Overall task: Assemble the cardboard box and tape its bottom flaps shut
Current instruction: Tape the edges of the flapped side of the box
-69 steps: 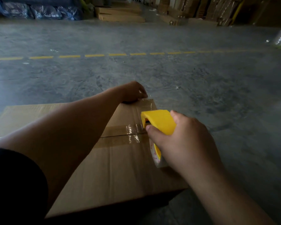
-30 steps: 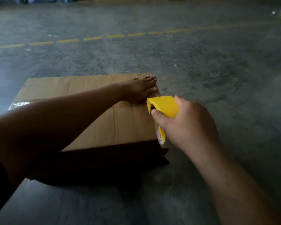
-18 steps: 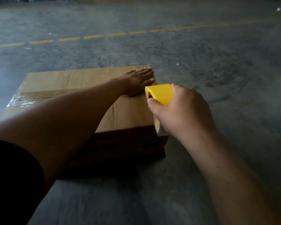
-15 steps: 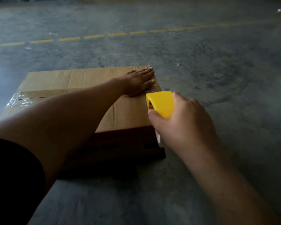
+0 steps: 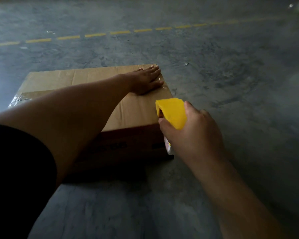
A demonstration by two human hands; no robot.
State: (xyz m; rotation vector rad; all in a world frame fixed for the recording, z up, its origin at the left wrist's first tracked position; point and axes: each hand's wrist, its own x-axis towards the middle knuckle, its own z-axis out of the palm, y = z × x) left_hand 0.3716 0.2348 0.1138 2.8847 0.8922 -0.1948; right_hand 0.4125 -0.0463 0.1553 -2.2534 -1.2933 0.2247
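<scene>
While the cardboard box [image 5: 86, 78] sits flaps-up on the concrete floor [image 5: 231, 75], the left hand [image 5: 145, 80] lies flat on its far right corner, fingers straight and together, over clear tape [image 5: 163, 85]. The right hand [image 5: 193, 133] grips a yellow tape dispenser [image 5: 173, 112] at the box's right edge.

left hand [image 5: 145, 81] on box [image 5: 93, 78] | tape dispenser [image 5: 172, 112] right of box

One head-worn view only, wide-angle, looking forward and down from above. Near: both forearms fill the foreground, cardboard box [image 5: 136, 111] close below centre. Concrete floor [image 5: 231, 80] recedes ahead to a dashed yellow line [image 5: 95, 35] (edges bend).
</scene>
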